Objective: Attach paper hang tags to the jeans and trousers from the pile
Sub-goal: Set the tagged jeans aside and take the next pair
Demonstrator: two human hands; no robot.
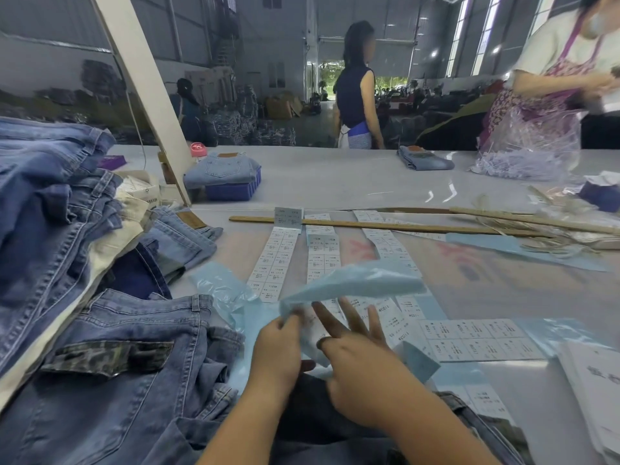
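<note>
Head view shows the left hand (276, 344) pinching a pale blue backing sheet (352, 283) while the right hand (360, 354), fingers spread, holds nothing, so a label is probably being peeled, next needing transfer to the jeans (127, 374) just left.

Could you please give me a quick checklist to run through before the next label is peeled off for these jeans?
1. Left hand pinches the blue backing strip: ok.
2. Right hand fingers spread flat on the label sheet: ok.
3. More label strips within reach: ok.
4. Jeans lie close by: ok.
5. A label already lifted free: cannot tell.
6. Wooden ruler lies across the label strips' far ends: not ok.
</note>
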